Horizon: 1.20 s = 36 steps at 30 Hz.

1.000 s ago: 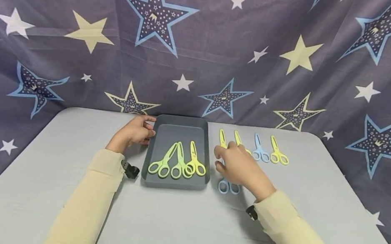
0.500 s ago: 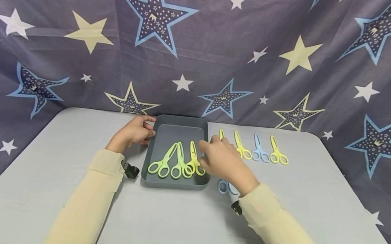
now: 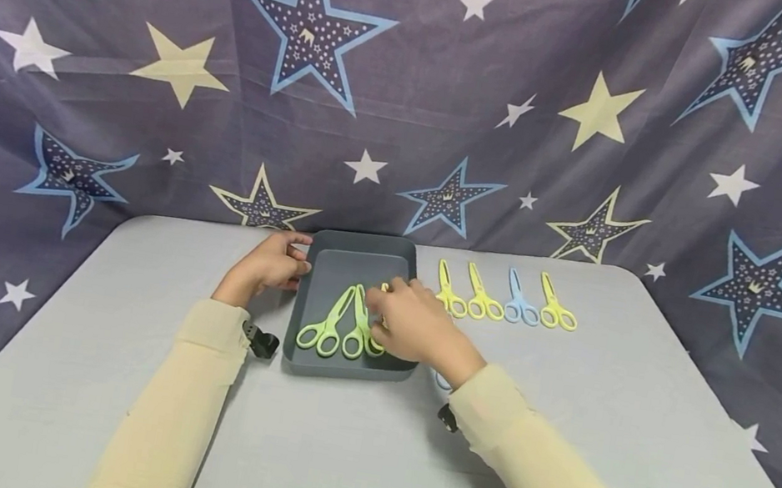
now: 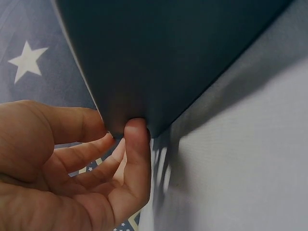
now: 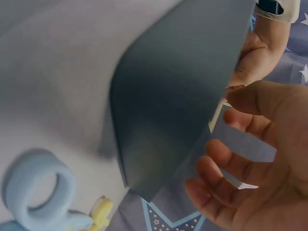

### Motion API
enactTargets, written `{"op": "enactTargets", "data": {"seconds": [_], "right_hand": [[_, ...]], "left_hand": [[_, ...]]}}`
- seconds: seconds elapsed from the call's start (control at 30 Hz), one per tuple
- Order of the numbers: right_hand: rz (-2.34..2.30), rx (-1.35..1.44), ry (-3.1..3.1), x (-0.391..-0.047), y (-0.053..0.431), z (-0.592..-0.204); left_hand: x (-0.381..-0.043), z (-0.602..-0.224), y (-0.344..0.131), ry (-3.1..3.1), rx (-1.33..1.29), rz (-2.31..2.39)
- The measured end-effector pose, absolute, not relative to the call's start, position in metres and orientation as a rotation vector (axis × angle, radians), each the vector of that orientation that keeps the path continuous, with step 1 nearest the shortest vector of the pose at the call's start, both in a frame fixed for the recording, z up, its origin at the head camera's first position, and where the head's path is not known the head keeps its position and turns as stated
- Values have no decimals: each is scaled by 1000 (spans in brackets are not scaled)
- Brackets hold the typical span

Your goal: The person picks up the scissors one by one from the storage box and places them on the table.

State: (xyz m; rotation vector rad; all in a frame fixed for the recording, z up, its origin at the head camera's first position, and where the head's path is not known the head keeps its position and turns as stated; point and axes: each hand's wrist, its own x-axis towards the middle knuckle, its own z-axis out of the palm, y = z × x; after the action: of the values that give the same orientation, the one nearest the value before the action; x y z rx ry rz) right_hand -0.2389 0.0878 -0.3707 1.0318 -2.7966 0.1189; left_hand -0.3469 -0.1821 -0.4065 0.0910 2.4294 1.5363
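At the left wall of the dark grey tray (image 3: 342,367) is my left hand (image 3: 273,260); its thumb and bent fingers hold the rim and outer wall, as the left wrist view shows. Inside the tray lie two green scissors (image 3: 329,327). Over the tray's right side hovers my right hand (image 3: 413,319), its fingers loosely bent and nothing between them in the right wrist view. Beneath it, yellow scissors (image 3: 385,286) in the tray are mostly hidden, with just the tip showing.
Right of the tray stand three yellow scissors (image 3: 558,307) and one blue pair (image 3: 522,302) in a back row. Nearer, another blue pair (image 5: 38,190) is largely covered by my right arm in the head view. A star-patterned cloth (image 3: 411,112) rises behind the table.
My right hand has moved left from the scissors beside the tray to over the tray's right side, uncovering the yellow scissors in the back row. My left hand has stayed put.
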Motion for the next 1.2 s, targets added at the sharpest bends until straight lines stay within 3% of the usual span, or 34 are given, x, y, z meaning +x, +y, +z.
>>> {"op": "enactTargets", "data": {"seconds": [0.9,1.2], "right_hand": [[128,933,-2997,-244,76,-391],[249,1013,-2961,-246,72,-393]], "left_hand": [[-347,-406,-180,2432,92,1527],[-347,-406,-181,2440,90,1516]]}}
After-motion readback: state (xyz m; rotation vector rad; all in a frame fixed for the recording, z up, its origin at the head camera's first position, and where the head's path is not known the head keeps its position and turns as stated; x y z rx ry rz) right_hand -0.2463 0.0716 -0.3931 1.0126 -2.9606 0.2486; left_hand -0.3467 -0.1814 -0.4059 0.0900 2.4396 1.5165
